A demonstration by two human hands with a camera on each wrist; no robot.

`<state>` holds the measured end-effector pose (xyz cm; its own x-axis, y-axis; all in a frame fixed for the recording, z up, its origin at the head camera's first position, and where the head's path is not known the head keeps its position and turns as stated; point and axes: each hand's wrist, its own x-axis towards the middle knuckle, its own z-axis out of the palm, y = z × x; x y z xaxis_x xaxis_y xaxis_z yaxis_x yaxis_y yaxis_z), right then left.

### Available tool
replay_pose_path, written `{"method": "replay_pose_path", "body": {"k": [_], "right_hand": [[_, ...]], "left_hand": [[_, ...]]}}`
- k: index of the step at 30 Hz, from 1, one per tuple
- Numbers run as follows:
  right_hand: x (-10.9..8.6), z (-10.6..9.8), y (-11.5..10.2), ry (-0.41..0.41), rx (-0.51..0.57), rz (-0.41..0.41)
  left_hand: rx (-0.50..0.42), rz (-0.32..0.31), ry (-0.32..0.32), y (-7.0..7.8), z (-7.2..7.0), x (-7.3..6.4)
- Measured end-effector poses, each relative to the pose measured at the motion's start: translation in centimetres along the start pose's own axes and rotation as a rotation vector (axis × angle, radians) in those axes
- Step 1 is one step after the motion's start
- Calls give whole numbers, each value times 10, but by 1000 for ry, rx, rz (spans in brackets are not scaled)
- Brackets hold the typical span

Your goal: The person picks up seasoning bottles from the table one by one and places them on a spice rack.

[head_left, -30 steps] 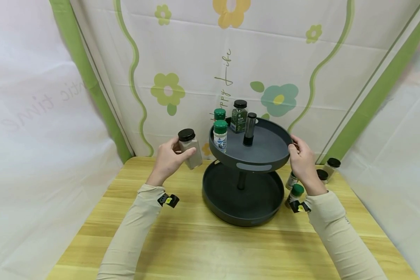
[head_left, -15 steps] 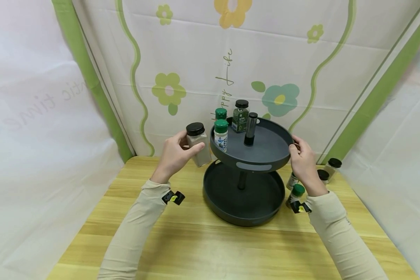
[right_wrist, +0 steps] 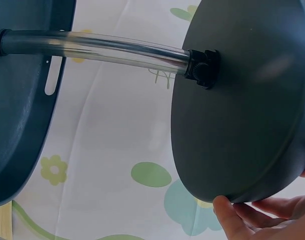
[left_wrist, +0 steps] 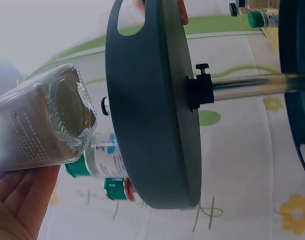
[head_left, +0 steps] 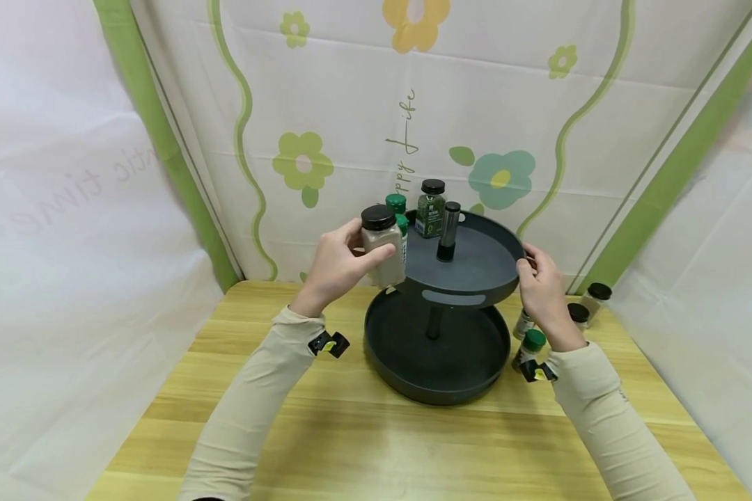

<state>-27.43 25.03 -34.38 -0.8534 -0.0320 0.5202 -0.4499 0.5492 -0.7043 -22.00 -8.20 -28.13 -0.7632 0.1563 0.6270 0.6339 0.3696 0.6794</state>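
My left hand (head_left: 338, 264) grips a clear square spice jar (head_left: 381, 254) with a black lid and pale powder inside. The jar is tilted at the left rim of the upper tray (head_left: 476, 271) of a dark two-tier rack, partly covering a green-capped bottle (head_left: 402, 224) in the head view. Whether jar and rim touch, I cannot tell. With thumb and fingers my right hand (head_left: 542, 292) holds the right rim of that tray. Another green-capped bottle (head_left: 396, 202) and a black-lidded jar of green herbs (head_left: 431, 212) stand on the tray, left of the central post (head_left: 448, 233).
The rack's lower tray (head_left: 435, 393) rests on the wooden table (head_left: 326, 445). Beside it on the right stand a green-capped bottle (head_left: 531, 344) and several other jars, partly behind my right forearm. A flower-printed curtain (head_left: 351, 90) hangs behind the table.
My left hand has carried the spice jar rightward and slightly up, from beside the rack to the upper tray's left rim. The right hand stays at its rim.
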Motion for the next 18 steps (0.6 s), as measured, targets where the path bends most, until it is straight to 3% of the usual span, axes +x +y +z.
{"method": "replay_pose_path", "body": {"k": [12, 18], "right_hand": [[0, 0, 0, -6, 1, 1], [0, -1, 0, -13, -11, -3]], "left_hand": [[51, 4, -23, 13, 17, 16], [-2, -24, -49, 16, 26, 21]]}}
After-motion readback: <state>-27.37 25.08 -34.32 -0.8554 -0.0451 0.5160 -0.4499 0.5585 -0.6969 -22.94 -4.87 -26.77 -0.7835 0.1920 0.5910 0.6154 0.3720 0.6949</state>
